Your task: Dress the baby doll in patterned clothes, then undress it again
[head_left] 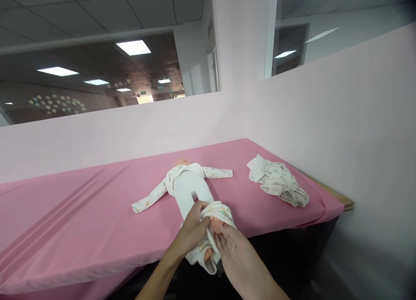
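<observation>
A baby doll [190, 185] lies on its back on the pink table cover, its head away from me and its arms out in printed white sleeves. White patterned trousers [221, 210] are bunched around its lower legs. My left hand [195, 230] pinches the bunched trouser fabric from the left. From the right, my right hand [234, 250] holds the doll's bare foot [216, 224], which pokes out of the cloth. The other foot [208, 253] shows inside the second leg opening, lower down, past the table edge.
A crumpled heap of white printed baby clothes [277, 181] lies at the right of the table. The pink cover [97, 213] is wrinkled and hangs over the front edge. A wooden board edge [334, 195] juts out at right. Pale walls with windows enclose the back and right.
</observation>
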The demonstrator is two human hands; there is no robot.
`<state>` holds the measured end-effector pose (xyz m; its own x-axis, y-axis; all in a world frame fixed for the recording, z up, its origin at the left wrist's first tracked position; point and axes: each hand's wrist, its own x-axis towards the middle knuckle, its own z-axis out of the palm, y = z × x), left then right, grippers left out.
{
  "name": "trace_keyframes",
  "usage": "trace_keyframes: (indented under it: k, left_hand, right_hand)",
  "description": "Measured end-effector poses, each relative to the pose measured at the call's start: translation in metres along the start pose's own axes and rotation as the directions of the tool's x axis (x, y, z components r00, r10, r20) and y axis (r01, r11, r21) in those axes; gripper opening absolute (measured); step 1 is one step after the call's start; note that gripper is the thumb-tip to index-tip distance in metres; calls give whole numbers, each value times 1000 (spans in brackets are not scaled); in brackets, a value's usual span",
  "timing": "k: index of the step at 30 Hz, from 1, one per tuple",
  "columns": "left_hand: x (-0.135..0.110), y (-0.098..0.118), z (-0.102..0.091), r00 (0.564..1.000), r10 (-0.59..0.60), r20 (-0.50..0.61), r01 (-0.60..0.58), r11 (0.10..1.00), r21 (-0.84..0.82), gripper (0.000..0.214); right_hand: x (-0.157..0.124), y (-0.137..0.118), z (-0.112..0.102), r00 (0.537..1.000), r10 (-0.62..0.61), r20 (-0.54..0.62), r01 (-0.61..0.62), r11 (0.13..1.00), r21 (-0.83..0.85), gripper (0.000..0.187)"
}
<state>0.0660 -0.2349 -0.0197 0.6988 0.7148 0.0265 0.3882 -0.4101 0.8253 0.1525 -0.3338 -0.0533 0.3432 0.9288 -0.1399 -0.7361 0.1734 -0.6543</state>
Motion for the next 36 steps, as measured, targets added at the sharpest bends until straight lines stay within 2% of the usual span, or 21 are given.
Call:
trace_keyframes:
  k: [3,6,9,11,14,16,18,20,22,25,27,29,31,33,36]
  left_hand:
    - [-2,-3,-3,998,52,-47,-52,999,1,25]
    - [-3,-5,-3,987,125,-101,-122,992,38,25]
    - [-1,-11,0,972,182,-148,-166,979,116,26]
    - [0,-15,3,967,223,-125,-199,964,178,27]
    - [-4,-19,3,969,242,-58,-218,938,269,33]
    - [-11,-20,-3,975,220,-33,-198,924,326,40]
    - [-20,-22,-14,982,187,-34,-163,920,356,43]
    - [-28,-27,-28,988,149,-36,-128,930,345,38]
    - [-35,-34,-40,992,122,-29,-108,945,308,33]
    - [-41,-46,-50,998,62,5,-61,962,268,29]
    - [-42,-51,-50,999,26,18,-30,961,274,23]
    - [-42,-54,-47,1000,25,12,-28,952,305,17]
    - [-39,-53,-44,999,40,17,-43,934,355,13]
    - [-36,-52,-42,998,42,44,-56,913,403,14]
    - [-30,-55,-41,997,62,36,-72,899,433,10]
  right_hand:
    - [-3,-5,-12,998,21,52,-22,1000,5,29]
    - [6,-8,-30,992,-44,118,68,976,-207,33]
    - [21,-9,-47,976,-131,175,195,881,-431,32]
    - [33,-8,-56,945,-227,237,324,752,-574,25]
    - [50,-7,-69,859,-350,375,503,431,-749,11]
    - [60,-10,-77,805,-377,458,562,237,-793,11]
    - [69,-18,-86,778,-359,515,590,140,-795,16]
    - [74,-30,-94,794,-323,515,581,153,-800,18]
    - [76,-44,-96,841,-325,433,516,236,-824,17]
    - [74,-63,-85,870,-384,311,445,337,-830,20]
    - [71,-69,-66,867,-359,344,467,351,-812,21]
    - [69,-70,-41,856,-282,433,511,335,-792,21]
    - [72,-66,-16,812,-206,547,584,255,-771,22]
    - [79,-58,7,752,-81,654,659,125,-742,23]
    - [95,-46,32,690,231,686,717,-88,-692,23]
